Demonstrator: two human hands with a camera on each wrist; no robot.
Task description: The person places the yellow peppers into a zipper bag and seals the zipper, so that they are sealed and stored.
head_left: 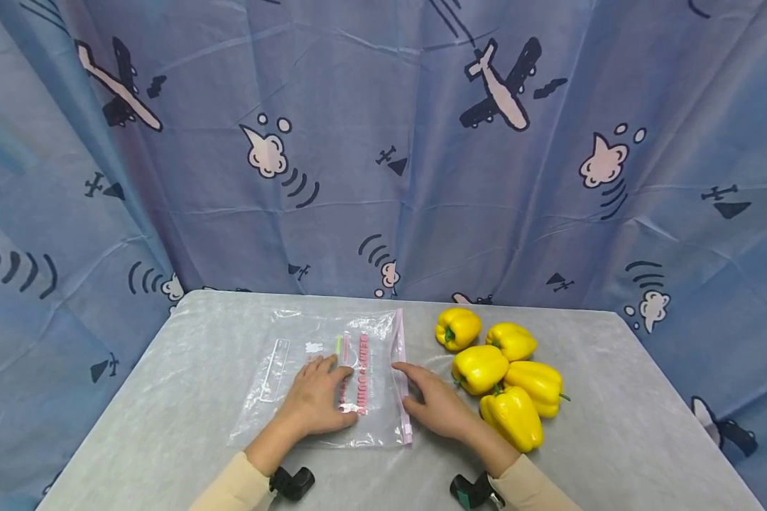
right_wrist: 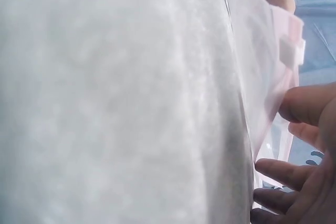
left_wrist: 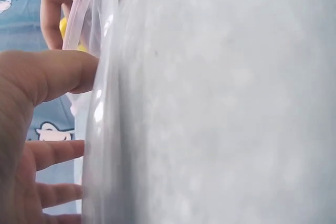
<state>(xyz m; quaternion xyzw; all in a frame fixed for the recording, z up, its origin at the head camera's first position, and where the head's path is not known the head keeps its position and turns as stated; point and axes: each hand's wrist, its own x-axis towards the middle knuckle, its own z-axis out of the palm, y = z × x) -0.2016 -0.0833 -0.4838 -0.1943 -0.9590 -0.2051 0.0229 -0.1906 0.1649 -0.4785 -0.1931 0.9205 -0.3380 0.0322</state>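
A clear plastic zip bag (head_left: 313, 355) lies on the table with its pink zip edge (head_left: 399, 355) to the right. Red lettering runs down its front. My left hand (head_left: 316, 397) rests on the bag with its fingers spread, thumb and fingertips touching the film in the left wrist view. At the pink edge, my right hand (head_left: 441, 401) touches the bag with thumb and index finger held apart. A white slider (right_wrist: 291, 52) sits on the strip in the right wrist view, where the bag's mouth (right_wrist: 262, 77) stands slightly raised. Both palms' undersides are hidden in the head view.
Several yellow bell peppers (head_left: 481, 369) lie in a cluster right of the bag, close to my right forearm. The grey-white table (head_left: 613, 426) reaches back to a blue curtain (head_left: 383, 142) printed with planes. Each wrist carries a black camera mount (head_left: 292, 484).
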